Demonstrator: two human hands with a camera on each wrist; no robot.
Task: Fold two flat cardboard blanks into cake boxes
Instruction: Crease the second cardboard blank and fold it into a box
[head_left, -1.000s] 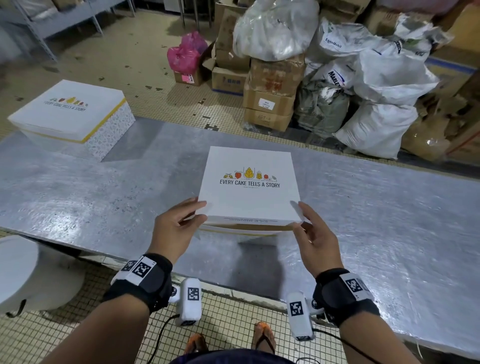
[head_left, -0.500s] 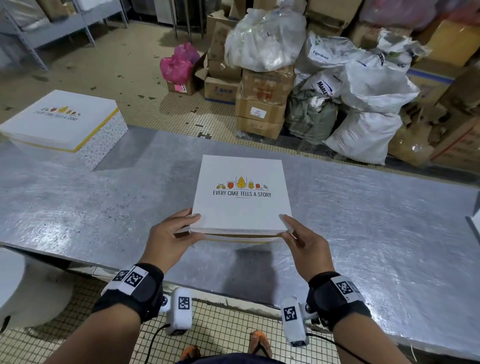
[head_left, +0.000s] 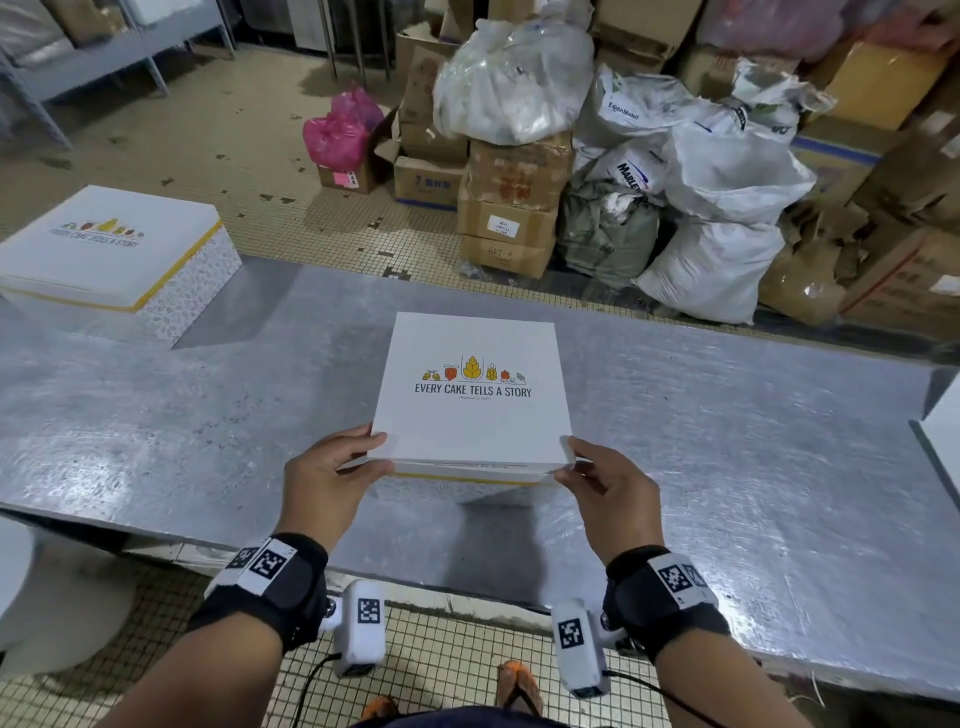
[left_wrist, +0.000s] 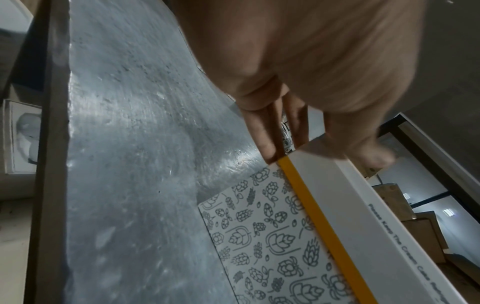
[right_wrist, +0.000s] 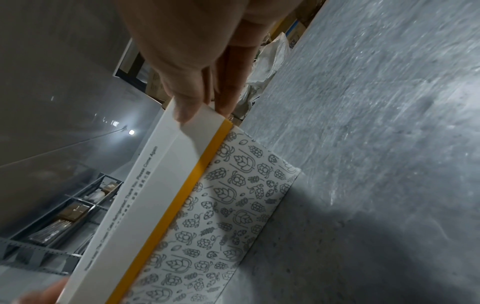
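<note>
A white cake box (head_left: 472, 395) printed "EVERY CAKE TELLS A STORY" stands on the grey metal table (head_left: 208, 441) in front of me. Its lid sits over a base with a yellow band and a leaf pattern (left_wrist: 285, 236) (right_wrist: 207, 205). My left hand (head_left: 337, 478) pinches the lid's near left corner, thumb on top and fingers (left_wrist: 265, 144) down the side. At the near right corner my right hand (head_left: 597, 483) holds the lid the same way, thumb (right_wrist: 184, 111) on the front flap. A second, closed cake box (head_left: 114, 254) rests at the table's far left.
A white sheet edge (head_left: 943, 431) shows at the table's right border. Beyond the table lie white sacks (head_left: 727, 182), stacked cartons (head_left: 514, 208) and a pink bag (head_left: 337, 135) on the tiled floor. A white round object (head_left: 31, 597) stands low at my left.
The lid has come down closer onto the base, and the brown gap under it is gone. Both hands stay at the near corners; the head view has tilted slightly.
</note>
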